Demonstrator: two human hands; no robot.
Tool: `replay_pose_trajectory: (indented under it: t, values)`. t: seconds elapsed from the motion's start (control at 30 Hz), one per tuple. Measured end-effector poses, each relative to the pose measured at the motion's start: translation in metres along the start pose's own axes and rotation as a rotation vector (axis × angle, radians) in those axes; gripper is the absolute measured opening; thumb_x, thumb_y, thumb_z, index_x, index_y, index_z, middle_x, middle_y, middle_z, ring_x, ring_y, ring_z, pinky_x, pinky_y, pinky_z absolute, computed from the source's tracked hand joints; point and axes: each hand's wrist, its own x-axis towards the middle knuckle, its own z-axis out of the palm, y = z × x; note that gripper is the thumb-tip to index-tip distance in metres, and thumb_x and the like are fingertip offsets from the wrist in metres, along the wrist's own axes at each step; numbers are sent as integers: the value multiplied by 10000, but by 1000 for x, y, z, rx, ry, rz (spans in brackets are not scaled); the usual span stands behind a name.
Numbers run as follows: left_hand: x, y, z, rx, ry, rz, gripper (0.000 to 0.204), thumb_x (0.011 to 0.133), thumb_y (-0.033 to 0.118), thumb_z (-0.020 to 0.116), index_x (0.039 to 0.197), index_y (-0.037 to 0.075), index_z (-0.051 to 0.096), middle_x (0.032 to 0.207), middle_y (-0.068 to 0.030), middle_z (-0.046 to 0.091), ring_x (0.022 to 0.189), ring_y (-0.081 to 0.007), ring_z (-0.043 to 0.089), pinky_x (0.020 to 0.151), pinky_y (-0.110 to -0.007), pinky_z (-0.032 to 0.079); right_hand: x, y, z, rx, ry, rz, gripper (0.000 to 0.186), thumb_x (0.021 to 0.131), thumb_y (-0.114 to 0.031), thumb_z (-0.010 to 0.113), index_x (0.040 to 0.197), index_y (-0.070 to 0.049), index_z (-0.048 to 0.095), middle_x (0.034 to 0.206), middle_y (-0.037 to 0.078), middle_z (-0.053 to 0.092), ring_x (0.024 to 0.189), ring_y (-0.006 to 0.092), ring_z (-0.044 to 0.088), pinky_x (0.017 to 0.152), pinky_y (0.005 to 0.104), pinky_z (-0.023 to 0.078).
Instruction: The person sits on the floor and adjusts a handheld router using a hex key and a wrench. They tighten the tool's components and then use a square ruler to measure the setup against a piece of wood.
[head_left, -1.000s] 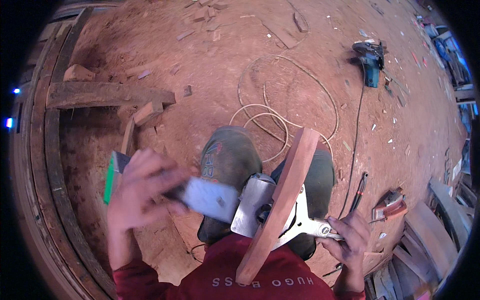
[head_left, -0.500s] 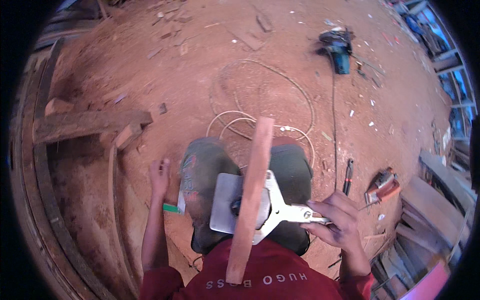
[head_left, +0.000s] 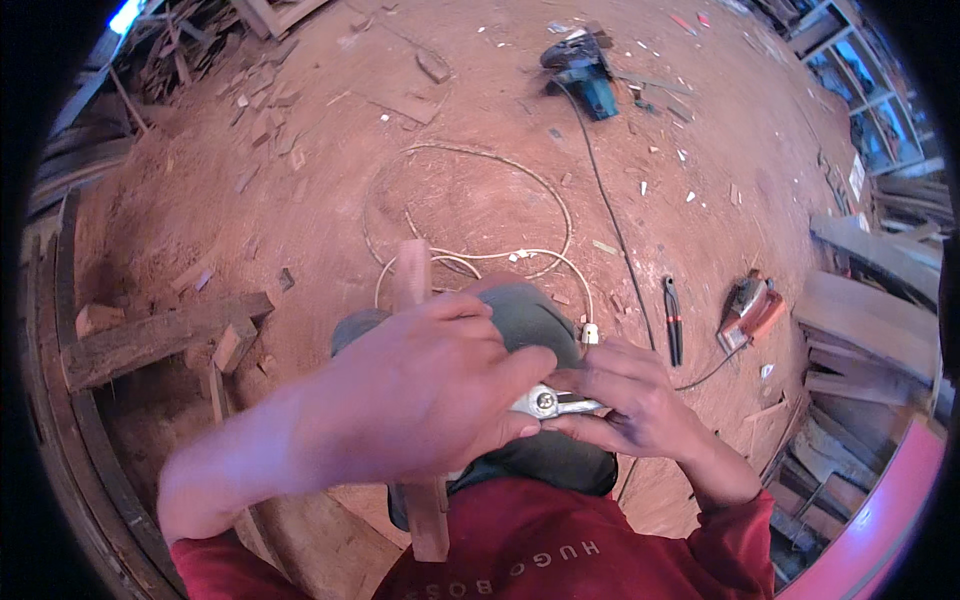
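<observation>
A narrow reddish wooden strip (head_left: 412, 268) lies lengthwise over my lap, its middle hidden beneath my left hand (head_left: 425, 385). That hand reaches across from the left, closed on the silver metal clamp-like tool (head_left: 543, 402), its thumb beside the round pivot screw. From the other side, my right hand (head_left: 640, 400) pinches the tool's slim handle end between thumb and fingers. Most of the tool, including its forked head and flat plate, is covered by my left hand, so how it sits against the wood cannot be made out.
A coiled pale cable (head_left: 490, 150) lies on the dusty floor ahead. Pliers with red-black handles (head_left: 673, 320) and an orange power tool (head_left: 752, 315) are at the right. Farther off stands a teal power tool (head_left: 590, 85). Timber beams (head_left: 165, 340) line the left, stacked boards (head_left: 860, 340) the right.
My left hand has come from beside my left knee onto the tool and wood. The strip now stands straighter and farther left in view. My right hand still holds the handle end.
</observation>
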Motion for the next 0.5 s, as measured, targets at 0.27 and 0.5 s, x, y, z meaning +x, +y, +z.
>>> replay_pose_trajectory:
  t: [0.27, 0.5]
  values:
    - [55, -23, -7, -259, -564, -92, 390, 906, 264, 676, 1168, 13, 534, 846, -150, 695, 799, -306, 685, 685, -398, 515, 2, 4, 0, 45, 84, -41, 410, 761, -273, 808, 1065, -23, 695, 690, 64, 510, 631, 251, 553, 564, 372, 403]
    - [65, -31, -3, -358, -639, -121, 348, 884, 216, 716, 1133, 20, 573, 820, -90, 688, 737, -192, 646, 657, -340, 484, 1, 6, 2, 52, 73, -46, 391, 774, -291, 797, 1045, -34, 680, 715, 75, 523, 679, 259, 589, 602, 382, 445]
